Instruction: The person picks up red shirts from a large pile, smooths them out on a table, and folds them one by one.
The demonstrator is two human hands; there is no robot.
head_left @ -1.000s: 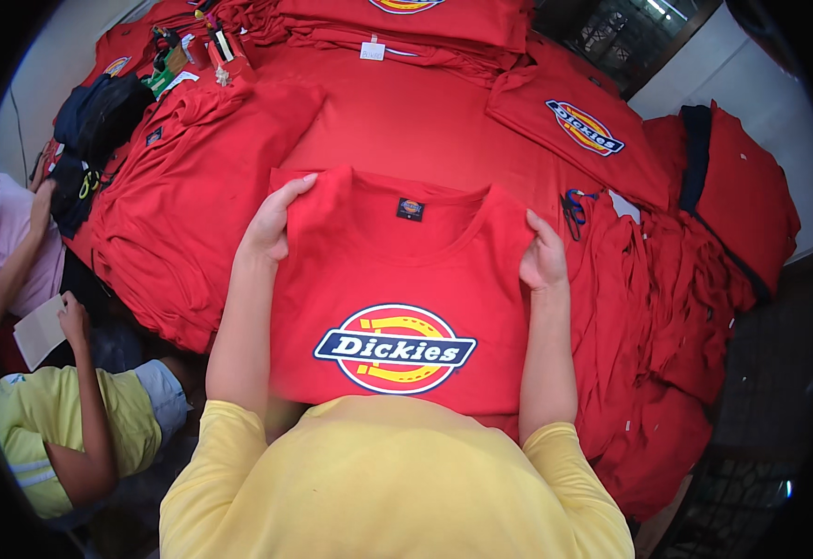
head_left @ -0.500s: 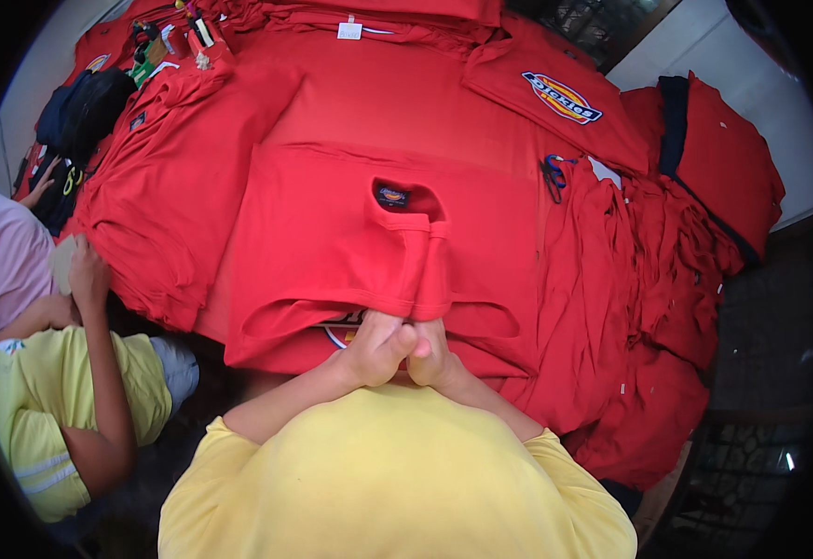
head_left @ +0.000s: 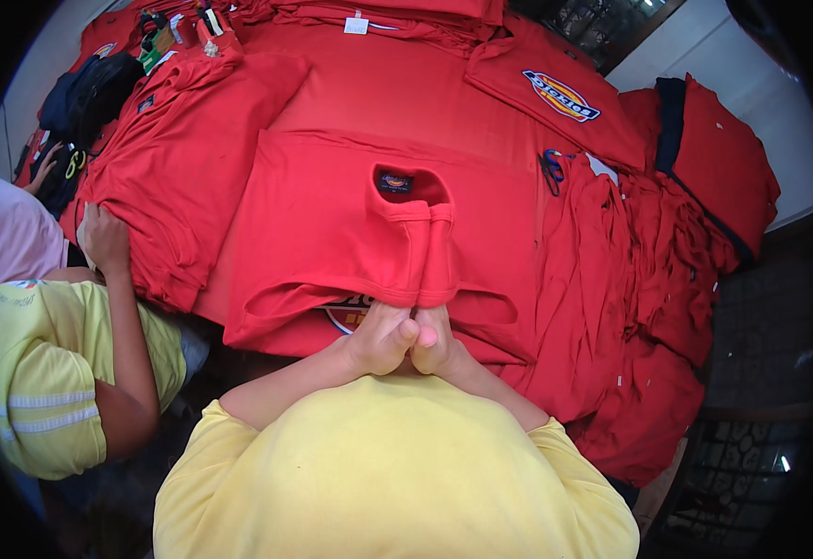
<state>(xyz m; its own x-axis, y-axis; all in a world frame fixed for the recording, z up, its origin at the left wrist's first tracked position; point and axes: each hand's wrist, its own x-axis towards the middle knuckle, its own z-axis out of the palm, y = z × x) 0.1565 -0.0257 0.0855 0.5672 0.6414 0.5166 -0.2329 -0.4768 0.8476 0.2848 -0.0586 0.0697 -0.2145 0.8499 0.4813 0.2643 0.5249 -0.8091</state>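
A red T-shirt (head_left: 332,233) lies back side up on the red-covered table (head_left: 397,93), its neck label showing at the collar. Its shoulders are pulled together into a narrow fold running toward me. My left hand (head_left: 378,337) and my right hand (head_left: 439,340) sit side by side at the near edge, each pinching one end of that fold. A bit of the shirt's round printed badge peeks out under the near hem, just left of my hands.
Piles of red shirts cover the table: a stack at left (head_left: 183,168), hanging ones at right (head_left: 649,279), a folded one with a badge at the back right (head_left: 555,93). Scissors (head_left: 552,170) lie right of the collar. Two other people are at the left, one hand (head_left: 103,238) on the stack.
A second ago the shirt lay front up with my hands at its shoulders. I have folded it over toward me, bringing both hands together at the near edge; since half a second ago little has moved.
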